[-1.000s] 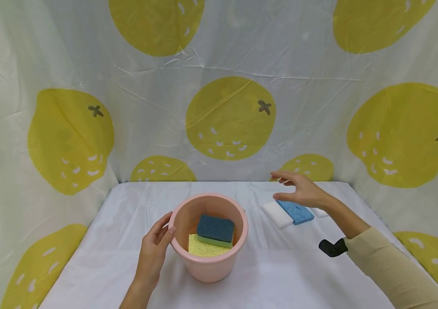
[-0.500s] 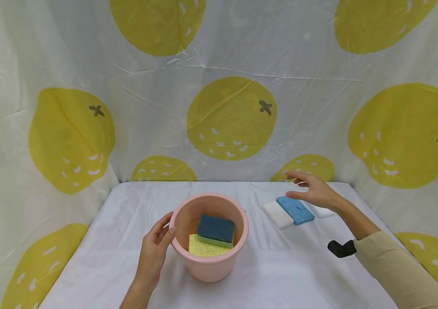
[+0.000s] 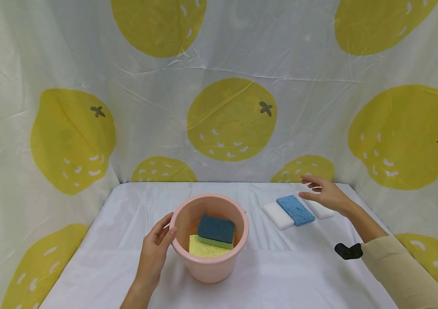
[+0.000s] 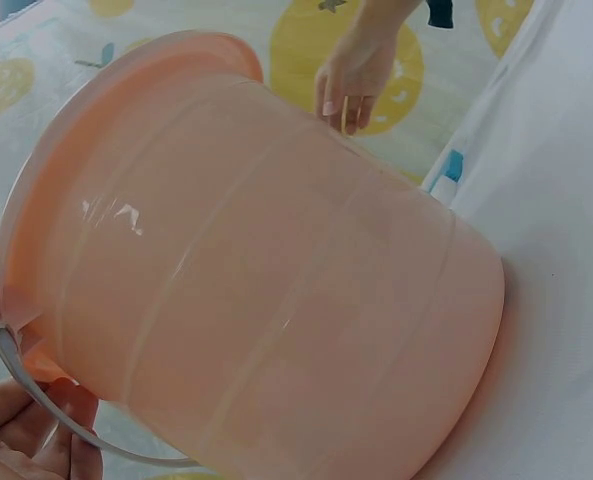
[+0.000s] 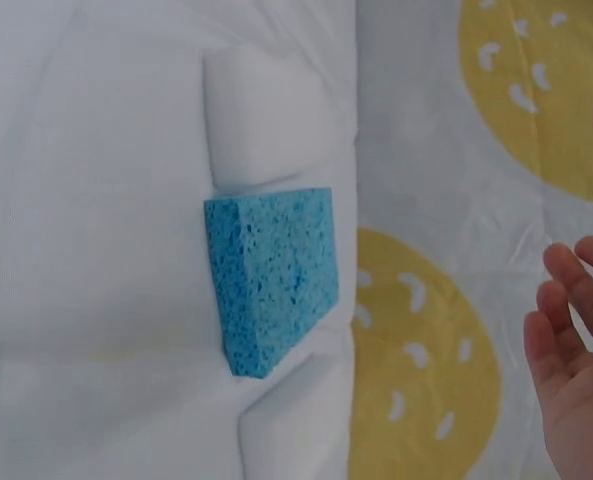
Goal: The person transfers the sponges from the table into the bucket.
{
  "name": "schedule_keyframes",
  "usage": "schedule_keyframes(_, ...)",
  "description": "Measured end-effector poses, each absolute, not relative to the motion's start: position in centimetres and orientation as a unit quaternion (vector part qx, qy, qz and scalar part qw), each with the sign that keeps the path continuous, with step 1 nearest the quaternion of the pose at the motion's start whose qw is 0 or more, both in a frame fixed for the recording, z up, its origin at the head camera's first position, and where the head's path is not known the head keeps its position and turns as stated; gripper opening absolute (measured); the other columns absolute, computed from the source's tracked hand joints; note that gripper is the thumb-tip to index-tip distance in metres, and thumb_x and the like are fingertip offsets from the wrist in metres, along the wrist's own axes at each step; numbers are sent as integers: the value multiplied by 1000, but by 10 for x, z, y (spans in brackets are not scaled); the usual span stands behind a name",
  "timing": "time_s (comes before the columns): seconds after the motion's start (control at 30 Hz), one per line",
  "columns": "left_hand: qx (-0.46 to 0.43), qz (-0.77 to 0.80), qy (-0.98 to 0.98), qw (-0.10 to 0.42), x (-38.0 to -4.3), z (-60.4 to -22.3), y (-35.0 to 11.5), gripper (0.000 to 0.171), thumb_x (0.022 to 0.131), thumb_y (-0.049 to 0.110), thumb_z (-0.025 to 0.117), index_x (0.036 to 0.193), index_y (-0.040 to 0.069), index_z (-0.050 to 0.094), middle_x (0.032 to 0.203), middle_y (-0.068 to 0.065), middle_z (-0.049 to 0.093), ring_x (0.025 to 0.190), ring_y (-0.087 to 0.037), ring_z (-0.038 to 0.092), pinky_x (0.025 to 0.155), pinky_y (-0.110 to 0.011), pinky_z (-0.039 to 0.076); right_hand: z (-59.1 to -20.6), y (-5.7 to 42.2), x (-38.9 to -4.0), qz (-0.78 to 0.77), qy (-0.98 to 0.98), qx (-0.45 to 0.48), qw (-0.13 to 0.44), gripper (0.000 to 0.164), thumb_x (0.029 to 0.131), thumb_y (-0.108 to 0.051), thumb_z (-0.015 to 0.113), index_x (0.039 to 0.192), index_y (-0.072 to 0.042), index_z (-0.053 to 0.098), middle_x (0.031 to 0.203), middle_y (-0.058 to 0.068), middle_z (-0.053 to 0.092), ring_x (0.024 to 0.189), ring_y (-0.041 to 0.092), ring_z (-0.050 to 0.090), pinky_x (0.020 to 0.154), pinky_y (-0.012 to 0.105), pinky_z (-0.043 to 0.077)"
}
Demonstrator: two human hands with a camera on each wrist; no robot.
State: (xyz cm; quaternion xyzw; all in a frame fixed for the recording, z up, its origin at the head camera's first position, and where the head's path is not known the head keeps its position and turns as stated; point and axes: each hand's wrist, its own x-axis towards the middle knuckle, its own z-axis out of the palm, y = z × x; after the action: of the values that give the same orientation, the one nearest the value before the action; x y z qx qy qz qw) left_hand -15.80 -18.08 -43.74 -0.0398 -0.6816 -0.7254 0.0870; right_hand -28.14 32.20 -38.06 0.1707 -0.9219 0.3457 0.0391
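Right sleeve (image 3: 404, 270), plain beige, lightly creased; bent black fitting (image 3: 348, 251), rounded tip, at the sleeve's front edge; right hand (image 3: 327, 196), bare, beyond the sleeve; left hand (image 3: 155, 249), bare.

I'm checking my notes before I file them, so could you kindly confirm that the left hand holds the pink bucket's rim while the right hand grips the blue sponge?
Not quite: the right hand grips nothing; the blue sponge lies apart from it, as the right wrist view shows. The left hand does hold the pink bucket's rim.
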Motion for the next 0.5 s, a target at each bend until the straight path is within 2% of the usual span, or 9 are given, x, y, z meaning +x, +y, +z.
schedule_keyframes(0.5, -39, -729, -678, 86, -158, -437, -180, 49, 103, 22, 67, 150, 10, 54, 145, -11, 58, 128, -16, 58, 100, -22, 48, -415, 351, -289, 342, -935, 87, 26, 83, 99, -42, 70, 154, 10, 35, 144, 32, 48, 125, 50, 46, 101, 64, 45)
